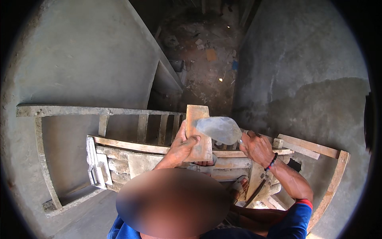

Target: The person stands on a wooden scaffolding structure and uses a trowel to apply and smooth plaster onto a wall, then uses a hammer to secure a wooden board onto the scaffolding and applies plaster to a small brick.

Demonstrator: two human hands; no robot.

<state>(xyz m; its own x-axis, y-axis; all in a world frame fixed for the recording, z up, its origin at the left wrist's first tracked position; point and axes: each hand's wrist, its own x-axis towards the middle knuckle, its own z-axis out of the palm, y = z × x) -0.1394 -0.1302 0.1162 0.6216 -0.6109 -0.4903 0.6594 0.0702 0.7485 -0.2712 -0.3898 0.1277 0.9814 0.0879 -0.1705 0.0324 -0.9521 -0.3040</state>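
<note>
My left hand is closed around a flat wooden board, its thumb lying across the face. My right hand grips a pointing trowel by its handle, which the fingers mostly hide. The grey metal blade points left, and its tip overlaps the board's right edge. A darker smudge shows on the board beside the tip. Whether blade and board touch, I cannot tell. Both are held out over the plank platform, where my sandalled feet stand.
A pale float-like tool with a handle lies at the platform's left end. Wooden frames stand left and right. Grey walls rise on both sides, the right wall with a darker patch. The floor lies far below, littered with debris.
</note>
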